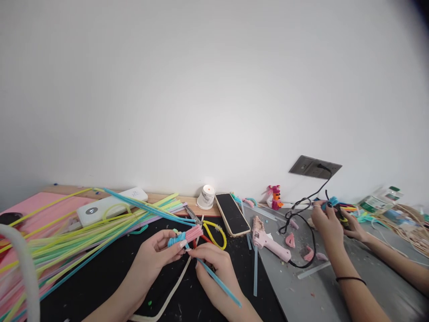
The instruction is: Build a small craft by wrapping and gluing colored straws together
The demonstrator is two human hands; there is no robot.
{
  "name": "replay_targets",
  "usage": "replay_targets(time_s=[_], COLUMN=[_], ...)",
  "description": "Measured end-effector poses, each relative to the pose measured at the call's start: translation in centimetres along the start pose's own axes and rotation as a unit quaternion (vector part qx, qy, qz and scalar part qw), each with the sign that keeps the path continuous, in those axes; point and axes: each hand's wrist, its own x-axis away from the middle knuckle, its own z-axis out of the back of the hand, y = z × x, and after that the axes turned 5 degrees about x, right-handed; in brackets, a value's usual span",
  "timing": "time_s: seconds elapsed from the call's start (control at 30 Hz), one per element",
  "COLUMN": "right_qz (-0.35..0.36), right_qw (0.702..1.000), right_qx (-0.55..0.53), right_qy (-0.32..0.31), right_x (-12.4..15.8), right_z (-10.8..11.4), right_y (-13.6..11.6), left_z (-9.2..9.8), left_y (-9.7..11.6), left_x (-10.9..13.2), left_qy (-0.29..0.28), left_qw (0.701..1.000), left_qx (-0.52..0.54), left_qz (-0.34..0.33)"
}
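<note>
My left hand (pixel 156 255) pinches a bundle of short pink pipe cleaners (pixel 193 232) with blue pipe cleaner coils (pixel 177 239) wound round it. Close beside it, my right hand (pixel 214 268) grips the loose blue pipe cleaner (pixel 219 284), whose tail sticks out toward the lower right. The fingertips of both hands nearly meet at the bundle. Just behind them lies a metal-tipped tool (pixel 192 214), partly hidden, near a yellow loop (pixel 219 232).
Many pastel pipe cleaners (pixel 110 232) spread at left, by a white power bank (pixel 110 206). Behind are a paper cup (pixel 205 197) and a phone (pixel 232 214). A pink glue gun (pixel 271 245) lies at right, its cord running to the wall socket (pixel 314 167). Another person's hands (pixel 330 226) work there.
</note>
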Motion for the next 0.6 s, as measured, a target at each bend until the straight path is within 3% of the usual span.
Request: replay_targets(time_s=[0.2,0.37,0.47,0.6], right_qz=[-0.012,-0.095,-0.152,-0.159], right_qw=[1.000,0.994,0.984,0.977], right_qx=[-0.012,-0.049,-0.094,-0.089], right_qy=[-0.014,-0.012,0.016,0.108], right_x=[0.0,0.0,0.0,0.0], right_z=[0.0,0.0,0.5,1.7], right_y=[0.1,0.5,0.9,1.4], left_z=[0.2,1.0,1.8,2.7], left_y=[-0.3,0.1,0.6,1.5], left_x=[-0.4,-1.1,-1.3,-1.8], left_qy=[-0.013,0.042,0.092,0.129], left_qw=[1.000,0.984,0.965,0.954], left_qx=[0.003,-0.110,-0.145,-0.149], left_qz=[-0.010,-0.132,-0.196,-0.226])
